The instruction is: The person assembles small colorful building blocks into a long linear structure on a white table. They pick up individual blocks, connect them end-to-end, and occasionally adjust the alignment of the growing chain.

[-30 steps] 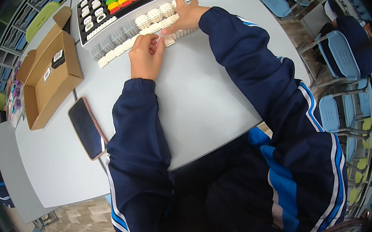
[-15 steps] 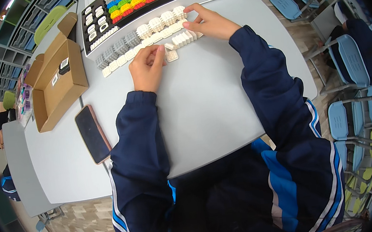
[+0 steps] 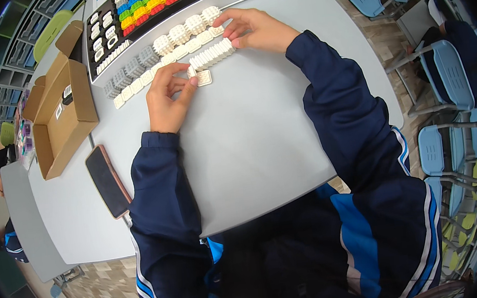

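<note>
A row of thin white plastic square pieces (image 3: 211, 54) stands on edge, packed close together on the table. My left hand (image 3: 170, 98) is at the row's left end, its thumb and index finger closed about one white piece. Just beside that thumb a flat white square piece (image 3: 204, 78) lies on the tabletop. At the row's right end my right hand (image 3: 258, 29) has bent fingers and thumb around the last pieces. Its index fingertip is close to the cream studded cubes (image 3: 179, 34). Grey studded cubes (image 3: 134, 68) continue that line leftward, with flat white squares (image 3: 137, 85) in front.
Behind the cubes lies a long tray (image 3: 146, 42) with blue, green, yellow and red blocks. An open cardboard box (image 3: 67, 123) and a phone (image 3: 108, 181) are to the left. Blue chairs (image 3: 446, 77) stand beyond the table's right side.
The white pieces, fanned and leaning before, now stand straighter and tighter between my hands. My left hand has opened its pinch around the row's end. The whole view has shifted a little.
</note>
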